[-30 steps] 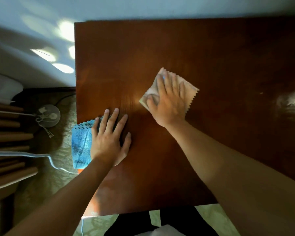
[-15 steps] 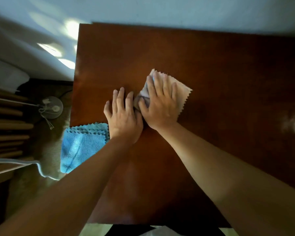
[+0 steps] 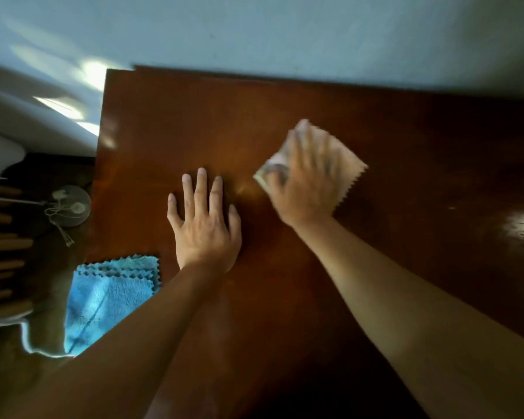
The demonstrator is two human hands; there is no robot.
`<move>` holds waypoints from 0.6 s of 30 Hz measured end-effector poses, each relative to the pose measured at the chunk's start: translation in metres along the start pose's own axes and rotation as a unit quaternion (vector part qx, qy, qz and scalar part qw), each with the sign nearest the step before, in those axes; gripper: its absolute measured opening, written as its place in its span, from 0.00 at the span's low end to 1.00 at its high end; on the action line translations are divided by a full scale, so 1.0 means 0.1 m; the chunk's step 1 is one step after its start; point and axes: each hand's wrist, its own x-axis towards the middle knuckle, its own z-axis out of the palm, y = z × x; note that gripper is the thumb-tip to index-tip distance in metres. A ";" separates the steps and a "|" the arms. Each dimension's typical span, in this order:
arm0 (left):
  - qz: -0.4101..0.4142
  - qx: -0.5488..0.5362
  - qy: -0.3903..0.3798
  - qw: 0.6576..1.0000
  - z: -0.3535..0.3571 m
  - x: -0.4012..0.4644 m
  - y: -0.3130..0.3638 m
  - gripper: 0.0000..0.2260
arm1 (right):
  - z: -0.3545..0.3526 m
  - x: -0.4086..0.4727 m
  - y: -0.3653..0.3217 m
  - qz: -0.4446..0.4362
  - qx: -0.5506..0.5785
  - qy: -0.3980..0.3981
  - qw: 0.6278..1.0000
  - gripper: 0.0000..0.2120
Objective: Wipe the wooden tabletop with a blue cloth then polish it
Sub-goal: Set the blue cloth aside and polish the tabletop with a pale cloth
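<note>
Polish well: right hand [image 3: 306, 179] flat, fingers spread on the beige cloth [image 3: 345, 167]; left hand [image 3: 204, 225], splayed, braces the tabletop [image 3: 194, 122].

wall: i see a pale blue-grey wall [image 3: 285, 31] across the top of the frame.
light: bright patches [image 3: 73, 107] on it at upper left.
floor: dark patterned floor [image 3: 43, 267] down the left edge.
left side: wooden slats [image 3: 3, 246], a round grey disc [image 3: 71, 205] with a cord, blurred.
</note>
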 end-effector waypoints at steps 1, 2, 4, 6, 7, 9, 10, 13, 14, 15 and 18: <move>0.002 -0.003 0.006 1.000 0.00 0.00 0.00 0.27 | 0.04 0.05 -0.20 -0.040 0.010 0.004 0.999 0.33; 0.004 -0.005 0.013 1.000 0.01 0.00 0.00 0.27 | 0.08 0.11 -0.37 -0.072 0.015 0.004 0.997 0.33; 0.005 -0.005 0.020 1.000 0.01 -0.01 0.00 0.26 | 0.10 0.20 -0.56 -0.109 0.014 -0.004 0.994 0.34; 0.011 -0.002 0.028 1.000 0.02 -0.02 -0.01 0.26 | 0.10 0.23 -0.46 -0.142 0.019 -0.006 0.990 0.33; 0.013 -0.002 0.034 0.999 0.02 -0.02 -0.01 0.26 | 0.09 0.25 -0.33 -0.154 0.022 -0.002 0.988 0.33; 0.012 0.002 0.038 0.999 0.01 -0.02 -0.02 0.26 | 0.06 0.33 0.00 -0.128 0.015 -0.001 0.992 0.35; 0.009 0.000 0.036 0.999 0.01 -0.02 -0.01 0.26 | 0.02 0.39 0.17 -0.093 0.006 -0.007 0.996 0.36; 0.004 -0.002 0.027 1.000 -0.01 -0.01 0.02 0.27 | -0.05 0.62 0.42 -0.003 -0.027 -0.022 0.999 0.39; 0.003 -0.001 0.025 1.000 -0.02 0.00 0.02 0.27 | -0.06 0.67 0.39 0.013 -0.024 -0.028 0.999 0.40; 0.003 0.000 0.024 1.000 -0.02 0.00 0.03 0.27 | -0.07 0.71 0.31 0.021 -0.014 -0.031 0.999 0.40; 0.000 -0.001 0.025 1.000 -0.03 0.00 0.03 0.27 | -0.04 0.79 -0.13 -0.023 0.004 -0.036 0.999 0.40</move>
